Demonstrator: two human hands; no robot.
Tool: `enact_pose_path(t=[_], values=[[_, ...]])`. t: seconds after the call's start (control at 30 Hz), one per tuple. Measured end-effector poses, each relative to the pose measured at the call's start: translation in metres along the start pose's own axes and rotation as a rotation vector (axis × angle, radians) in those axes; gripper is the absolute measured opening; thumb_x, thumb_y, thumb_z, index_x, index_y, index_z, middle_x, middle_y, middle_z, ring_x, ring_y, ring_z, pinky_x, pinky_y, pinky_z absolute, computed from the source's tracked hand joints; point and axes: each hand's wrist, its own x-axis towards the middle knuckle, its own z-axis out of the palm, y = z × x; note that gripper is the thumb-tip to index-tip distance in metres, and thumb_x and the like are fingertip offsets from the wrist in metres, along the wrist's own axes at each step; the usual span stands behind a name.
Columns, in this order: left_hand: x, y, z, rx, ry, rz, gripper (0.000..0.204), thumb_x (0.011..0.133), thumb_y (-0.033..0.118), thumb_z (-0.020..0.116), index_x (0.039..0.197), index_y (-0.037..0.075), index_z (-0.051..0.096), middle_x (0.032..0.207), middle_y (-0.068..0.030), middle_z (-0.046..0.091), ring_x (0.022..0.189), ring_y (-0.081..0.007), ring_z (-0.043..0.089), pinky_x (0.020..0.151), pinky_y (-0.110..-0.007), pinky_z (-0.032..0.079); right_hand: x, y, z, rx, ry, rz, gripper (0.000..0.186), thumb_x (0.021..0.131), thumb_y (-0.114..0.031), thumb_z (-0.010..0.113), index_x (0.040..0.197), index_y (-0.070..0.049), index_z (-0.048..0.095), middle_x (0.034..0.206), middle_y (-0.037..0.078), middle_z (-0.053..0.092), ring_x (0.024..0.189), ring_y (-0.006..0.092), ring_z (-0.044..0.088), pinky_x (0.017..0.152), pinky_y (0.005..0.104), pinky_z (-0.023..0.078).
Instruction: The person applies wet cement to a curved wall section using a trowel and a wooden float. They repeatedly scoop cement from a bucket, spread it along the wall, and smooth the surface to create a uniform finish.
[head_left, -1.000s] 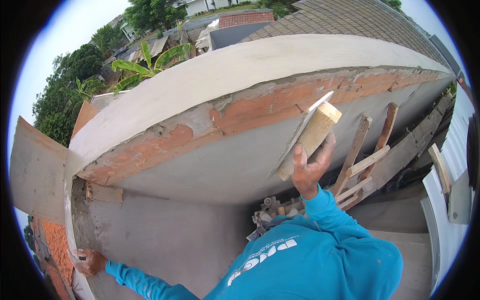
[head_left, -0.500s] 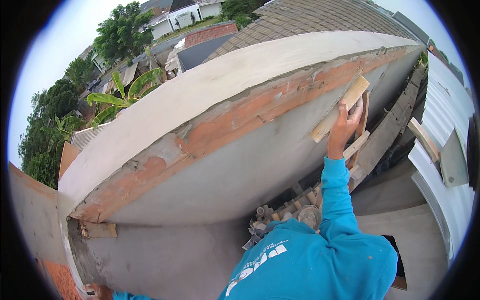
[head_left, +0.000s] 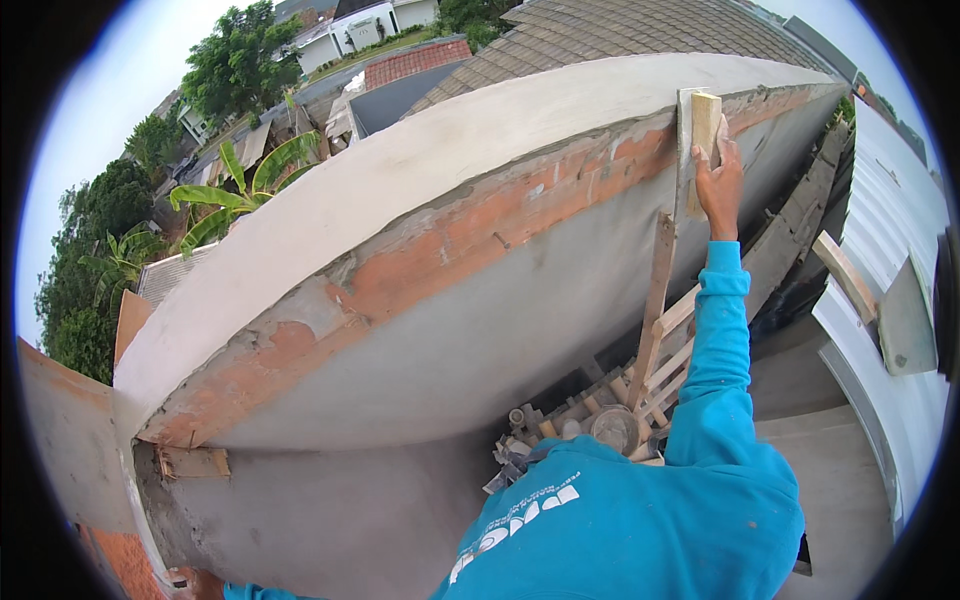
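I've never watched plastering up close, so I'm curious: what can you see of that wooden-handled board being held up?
The wooden-handled board is a thin, pale grey plate, seen nearly edge-on, with a thick, yellowish wooden block as its handle. It stands roughly upright near the upper edge of the wall, overlapping its orange band in view; contact is unclear. The right-hand grip holds the block.

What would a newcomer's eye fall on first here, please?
Probably the bright blue sweatshirt filling the lower centre, then the right hand at upper right, gripping a flat tool by its pale wooden handle. Above the middle, the whitish wall top arches across the view, with a rough orange strip running just beneath it.
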Motion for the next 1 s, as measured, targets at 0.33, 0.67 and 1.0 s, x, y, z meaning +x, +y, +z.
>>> enact_pose_path(t=[0.33,0.67,1.0], values=[[-0.054,-0.039,0.049,-0.125,-0.127,-0.225,0.028,0.096,0.035,0.058,0.104,0.012,0.071,0.100,-0.0039,0.073,0.090,-0.0236,0.069,0.075,-0.036,0.053,-0.145,-0.038,-0.057,0.721,-0.090,0.303,0.065,0.091,-0.025,0.067,0.145,0.001,0.041,0.134,0.015,0.054,0.119,0.0251,0.055,0.101,0.0385,0.044],[0.039,0.143,-0.223,-1.639,-1.094,-1.056,0.038,0.102,0.030,0.050,0.107,-0.003,0.067,0.096,-0.0138,0.069,0.085,-0.0201,0.065,0.071,-0.032,0.051,-0.259,-0.158,-0.003,1.911,-1.262,0.958,0.056,0.088,-0.025,0.065,0.135,0.003,0.051,0.127,0.016,0.060,0.113,0.0259,0.061,0.095,0.0391,0.051],[0.019,0.124,-0.360,-2.471,-1.776,-1.859,0.055,0.098,0.036,0.059,0.140,0.002,0.049,0.137,-0.0116,0.056,0.122,-0.0208,0.056,0.103,-0.036,0.045,-0.320,-0.275,0.038,2.150,-2.007,0.936,0.057,0.091,-0.023,0.063,0.138,0.004,0.047,0.133,0.017,0.057,0.117,0.0269,0.060,0.097,0.0402,0.051]])
